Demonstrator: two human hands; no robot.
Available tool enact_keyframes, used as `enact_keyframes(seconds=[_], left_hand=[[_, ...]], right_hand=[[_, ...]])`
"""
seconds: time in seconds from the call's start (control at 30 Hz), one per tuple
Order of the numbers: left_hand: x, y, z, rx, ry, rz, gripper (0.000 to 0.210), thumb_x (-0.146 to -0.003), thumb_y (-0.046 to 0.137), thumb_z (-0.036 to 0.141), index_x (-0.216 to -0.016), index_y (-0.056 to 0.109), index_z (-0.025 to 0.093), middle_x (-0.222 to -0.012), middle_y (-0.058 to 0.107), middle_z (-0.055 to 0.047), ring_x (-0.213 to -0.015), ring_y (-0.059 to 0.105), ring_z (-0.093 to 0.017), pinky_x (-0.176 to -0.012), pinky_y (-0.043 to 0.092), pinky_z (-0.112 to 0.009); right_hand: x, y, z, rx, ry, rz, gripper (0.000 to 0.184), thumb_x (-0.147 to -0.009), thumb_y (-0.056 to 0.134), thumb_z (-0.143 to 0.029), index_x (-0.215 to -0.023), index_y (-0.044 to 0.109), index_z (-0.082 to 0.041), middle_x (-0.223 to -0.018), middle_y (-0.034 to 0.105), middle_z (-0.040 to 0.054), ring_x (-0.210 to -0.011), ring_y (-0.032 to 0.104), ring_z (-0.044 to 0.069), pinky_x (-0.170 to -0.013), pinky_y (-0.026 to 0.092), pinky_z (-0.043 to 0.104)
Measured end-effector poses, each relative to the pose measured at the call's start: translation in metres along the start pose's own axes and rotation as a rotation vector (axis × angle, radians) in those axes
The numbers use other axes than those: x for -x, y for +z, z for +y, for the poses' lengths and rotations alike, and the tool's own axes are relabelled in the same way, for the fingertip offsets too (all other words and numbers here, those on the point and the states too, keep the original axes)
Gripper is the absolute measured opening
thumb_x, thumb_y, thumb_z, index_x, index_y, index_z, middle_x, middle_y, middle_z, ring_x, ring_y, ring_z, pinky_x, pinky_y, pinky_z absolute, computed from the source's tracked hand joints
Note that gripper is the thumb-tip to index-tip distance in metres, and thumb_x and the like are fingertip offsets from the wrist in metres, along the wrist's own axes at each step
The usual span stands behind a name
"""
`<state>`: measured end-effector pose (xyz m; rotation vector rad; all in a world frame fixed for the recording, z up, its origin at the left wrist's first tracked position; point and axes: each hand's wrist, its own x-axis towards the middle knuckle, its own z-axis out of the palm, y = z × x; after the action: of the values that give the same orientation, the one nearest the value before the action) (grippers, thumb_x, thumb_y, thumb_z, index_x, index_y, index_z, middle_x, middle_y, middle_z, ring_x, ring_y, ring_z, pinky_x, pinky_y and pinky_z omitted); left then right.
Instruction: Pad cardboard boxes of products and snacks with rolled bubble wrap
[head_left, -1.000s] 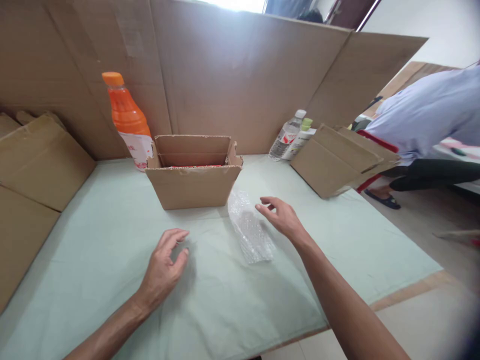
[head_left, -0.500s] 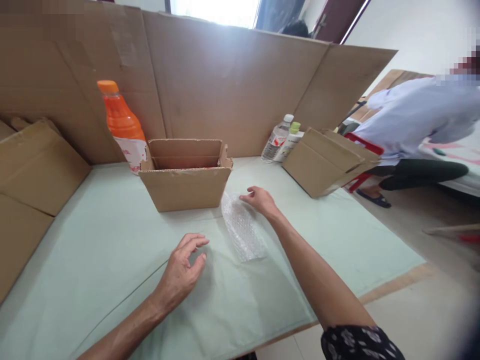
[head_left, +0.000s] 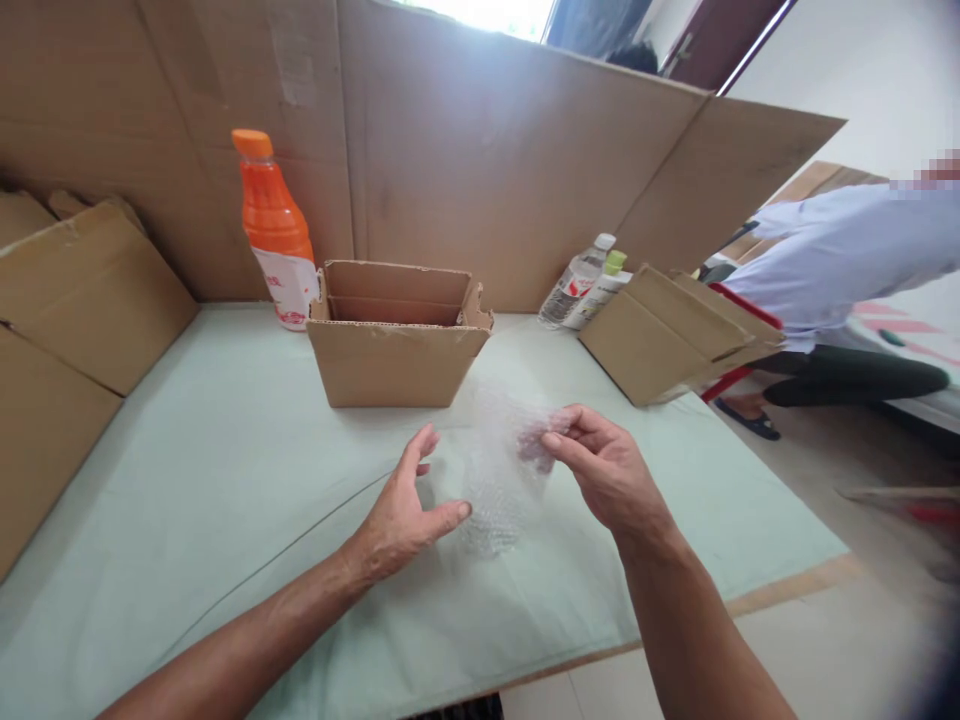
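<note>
A strip of clear bubble wrap (head_left: pixel 495 490) is pinched at its upper right edge between the thumb and fingers of my right hand (head_left: pixel 611 465). It hangs over the green cloth, slightly blurred. My left hand (head_left: pixel 412 505) is at the strip's left side, thumb and fingers apart, with the thumb tip close to the plastic; whether it touches I cannot tell. Just beyond the hands stands a small cardboard box (head_left: pixel 394 365) with its top uncovered; its contents are mostly hidden by the front wall.
An orange drink bottle (head_left: pixel 281 240) stands behind the box. Further right are a clear bottle (head_left: pixel 574 285), a green-capped white bottle (head_left: pixel 600 295) and another cardboard box (head_left: pixel 667 335). Large cardboard (head_left: pixel 487 170) walls the back; more cardboard (head_left: pixel 97 290) stands left. A person (head_left: pixel 862 250) sits beyond the table.
My right hand has gripped the bubble wrap and lifted it up towards me. My left hand has moved right and opened beside it. The view has shifted a little.
</note>
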<state>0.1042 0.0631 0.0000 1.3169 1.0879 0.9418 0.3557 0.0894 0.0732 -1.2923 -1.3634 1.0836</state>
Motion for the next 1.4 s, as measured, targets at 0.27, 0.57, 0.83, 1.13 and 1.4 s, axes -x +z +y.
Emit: enact_keyframes(seconds=[0.27,0.57,0.83,1.13,1.4], left_hand=[[0.040,0.001,0.026,0.373,-0.213,-0.214,0.038,-0.083,0.071,0.046,-0.105,0.073,0.015,-0.102,0.075,-0.010,-0.096,0.068,-0.023,-0.091,0.050,-0.037],[0.083,-0.040,0.001,0.533,-0.599,0.200,0.084,-0.074,0.075,0.045,-0.147,0.039,0.027,-0.113,0.067,-0.008,-0.087,0.066,-0.019,-0.071,0.052,-0.030],[0.097,-0.042,0.006,0.471,-0.556,0.145,0.083,-0.073,0.074,0.042,-0.149,0.043,0.028,-0.095,0.063,-0.004,-0.075,0.059,-0.016,-0.064,0.051,-0.029],[0.100,-0.052,0.008,0.783,-0.683,0.152,0.046,-0.069,0.081,0.037,-0.108,0.071,0.014,-0.105,0.068,-0.012,-0.085,0.069,-0.022,-0.056,0.053,-0.026],[0.105,-0.051,0.004,0.425,-0.500,0.245,0.061,-0.086,0.064,0.043,-0.138,0.046,0.020,-0.089,0.068,-0.006,-0.068,0.064,-0.018,-0.058,0.054,-0.031]], right_hand=[[0.007,0.042,-0.028,-0.052,-0.137,0.035,0.033,-0.081,0.079,-0.040,-0.105,0.063,-0.023,-0.093,0.071,0.0029,-0.078,0.067,0.015,-0.062,0.055,0.026],[0.014,0.075,0.023,0.395,-0.269,-0.155,0.019,-0.094,0.060,-0.032,-0.109,0.069,-0.024,-0.127,0.067,0.0092,-0.108,0.067,0.021,-0.081,0.057,0.035],[0.015,0.128,0.054,0.763,-0.576,-0.646,0.024,-0.094,0.058,-0.017,-0.112,0.074,-0.021,-0.130,0.069,0.0118,-0.124,0.061,0.028,-0.100,0.051,0.053],[0.037,0.071,0.030,0.408,-0.274,-0.926,0.079,-0.085,0.076,-0.037,-0.155,0.040,-0.033,-0.155,0.049,0.0090,-0.143,0.047,0.027,-0.114,0.044,0.047],[0.045,0.115,0.051,0.440,0.050,-0.480,0.044,-0.091,0.061,-0.028,-0.134,0.060,-0.024,-0.093,0.074,0.0014,-0.071,0.066,0.016,-0.075,0.056,0.032]])
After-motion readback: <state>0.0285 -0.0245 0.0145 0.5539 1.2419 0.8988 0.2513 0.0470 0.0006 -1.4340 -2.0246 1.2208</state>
